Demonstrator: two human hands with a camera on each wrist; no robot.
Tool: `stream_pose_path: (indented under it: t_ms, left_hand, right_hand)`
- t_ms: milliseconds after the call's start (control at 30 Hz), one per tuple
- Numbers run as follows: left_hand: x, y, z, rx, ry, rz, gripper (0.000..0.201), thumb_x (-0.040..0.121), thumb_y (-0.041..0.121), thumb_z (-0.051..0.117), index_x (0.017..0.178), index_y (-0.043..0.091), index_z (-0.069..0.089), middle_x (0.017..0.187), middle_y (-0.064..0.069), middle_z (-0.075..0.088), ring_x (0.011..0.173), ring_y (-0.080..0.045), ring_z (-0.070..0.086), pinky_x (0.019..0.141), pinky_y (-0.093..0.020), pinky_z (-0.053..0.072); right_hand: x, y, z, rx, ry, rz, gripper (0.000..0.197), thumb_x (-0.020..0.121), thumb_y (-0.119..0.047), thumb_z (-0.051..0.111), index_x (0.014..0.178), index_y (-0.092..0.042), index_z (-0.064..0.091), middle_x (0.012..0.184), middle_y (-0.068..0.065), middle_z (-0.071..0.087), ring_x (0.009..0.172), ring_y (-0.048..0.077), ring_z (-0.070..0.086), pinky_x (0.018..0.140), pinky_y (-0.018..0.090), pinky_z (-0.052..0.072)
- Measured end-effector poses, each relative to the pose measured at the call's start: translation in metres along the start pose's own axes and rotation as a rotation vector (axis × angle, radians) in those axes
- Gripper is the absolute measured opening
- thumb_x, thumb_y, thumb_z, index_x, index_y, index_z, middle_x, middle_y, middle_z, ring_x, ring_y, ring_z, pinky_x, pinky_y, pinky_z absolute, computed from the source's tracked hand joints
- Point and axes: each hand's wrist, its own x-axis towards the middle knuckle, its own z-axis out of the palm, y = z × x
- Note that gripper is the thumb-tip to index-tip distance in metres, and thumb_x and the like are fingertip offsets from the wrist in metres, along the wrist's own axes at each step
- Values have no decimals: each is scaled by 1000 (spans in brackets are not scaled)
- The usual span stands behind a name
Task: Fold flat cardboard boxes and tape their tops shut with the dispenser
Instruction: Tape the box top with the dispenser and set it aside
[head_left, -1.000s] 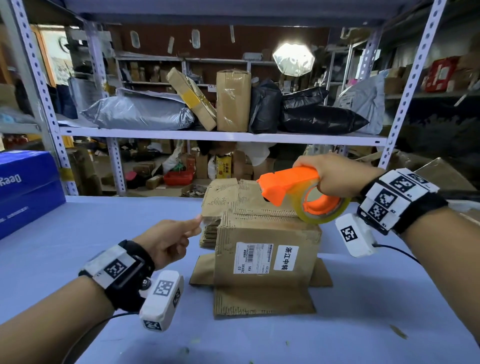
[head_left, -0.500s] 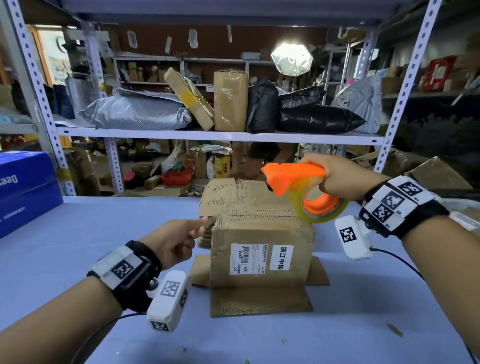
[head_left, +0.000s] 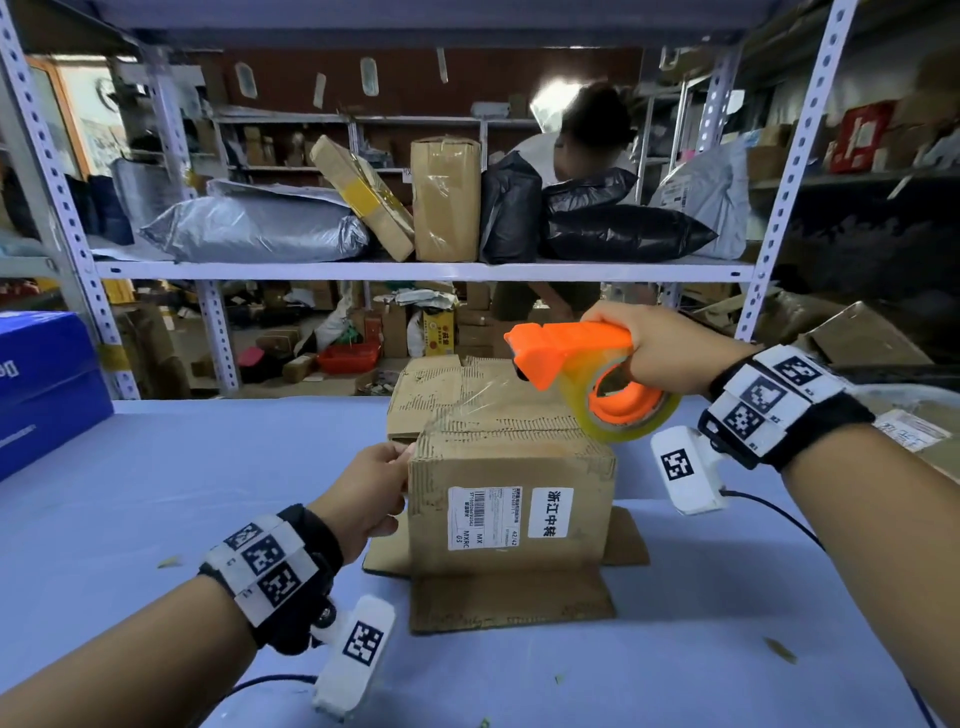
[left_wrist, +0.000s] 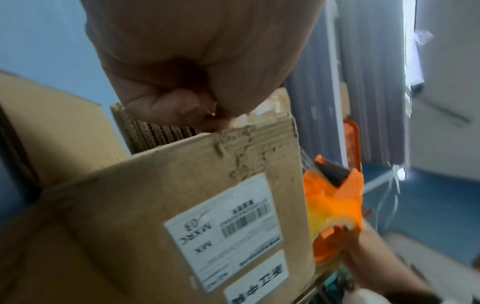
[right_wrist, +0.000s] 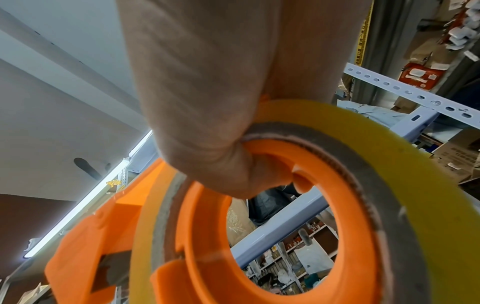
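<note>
Curled around the grip of the orange plastic tape dispenser (head_left: 571, 358), the right hand (head_left: 654, 343) holds it above the far right top edge of the brown corrugated cardboard box (head_left: 511, 499). Pinched fingers of the left hand (head_left: 363, 499) pin the clear tape strip (head_left: 467, 405) at the box's top left corner (the strip spans the closed top flaps towards the dispenser). That box stands upright mid-table on the pale blue table (head_left: 208, 467), labels facing the person, bottom flaps splayed flat. A blue carton (head_left: 47, 384) sits far left; a metal shelf (head_left: 415, 270) of parcels rises behind. The dispenser's long axis runs left-right, nose pointing left, yellowish roll (head_left: 631, 410) hanging below.
</note>
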Motion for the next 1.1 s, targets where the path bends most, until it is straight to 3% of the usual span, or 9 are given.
stream_pose_path:
  t_ms: [167, 267, 367, 433, 533, 667, 800, 933, 1100]
  left_hand:
    - [3, -1, 5, 116, 14, 26, 25, 106, 28, 38, 100, 11, 56, 61, 2, 38, 47, -12, 26, 41, -19, 22]
    - [0, -6, -1, 150, -90, -27, 31, 103, 36, 43, 81, 16, 47, 62, 1, 28, 50, -15, 20, 47, -21, 20]
    - [5, 3, -13, 155, -8, -14, 23, 100, 38, 54, 102, 15, 55, 71, -1, 54, 54, -15, 48, 48, -25, 40]
    - [13, 20, -18, 1, 100, 103, 32, 102, 34, 56, 128, 16, 53, 101, -5, 67, 86, -16, 65, 66, -29, 53]
    - [12, 46, -8, -182, 17, 239, 52, 103, 54, 42, 146, 24, 45, 140, 10, 53, 131, -10, 49, 100, -29, 42]
    - [3, 52, 19, -126, -176, 190, 46, 90, 80, 34, 106, 56, 70, 109, 30, 68, 96, 8, 68, 72, -16, 55]
    - [4, 50, 18, 56, -223, 211, 110, 63, 96, 50, 156, 43, 25, 159, 14, 34, 141, -10, 39, 115, -33, 34]
    - [5, 64, 14, 501, -339, 291, 129, 67, 77, 65, 161, 23, -5, 166, 8, 13, 133, 1, 22, 106, -20, 25]
    - [18, 89, 34, 963, -306, 387, 149, 49, 92, 57, 160, 21, -13, 169, 3, -4, 155, -18, 1, 126, -45, 12]
  right_hand:
    - [1, -2, 1, 9, -7, 5, 53, 77, 8, 53, 106, -36, 57, 90, -5, 65, 84, 16, 61, 68, 35, 50]
    - [1, -2, 1, -5, -2, 13, 55, 76, 9, 51, 106, -36, 57, 90, -5, 65, 84, 16, 60, 68, 34, 49]
    - [1, -1, 1, -2, 1, 12, 54, 76, 8, 52, 107, -36, 57, 91, -5, 66, 85, 16, 61, 71, 36, 51]
    - [2, 0, 1, 2, 7, 8, 53, 77, 8, 53, 107, -35, 58, 90, -7, 65, 85, 14, 61, 68, 32, 50]
    - [1, 0, 1, 14, 3, 7, 53, 76, 8, 53, 109, -33, 59, 91, -6, 65, 85, 14, 61, 68, 33, 50]
    - [-2, 3, 1, 69, 16, 5, 54, 76, 10, 56, 114, -27, 60, 94, -7, 65, 87, 9, 60, 66, 26, 44]
    - [-3, 3, 2, 95, 30, -5, 52, 77, 9, 57, 112, -29, 59, 93, -11, 63, 86, 5, 58, 64, 23, 41]
    - [-2, 3, 2, 86, 21, 0, 52, 78, 7, 58, 110, -33, 58, 92, -12, 63, 85, 5, 58, 63, 24, 40]
    - [-4, 8, 2, 91, 38, 7, 52, 76, 7, 57, 111, -31, 59, 91, -11, 64, 84, 6, 59, 61, 24, 40]
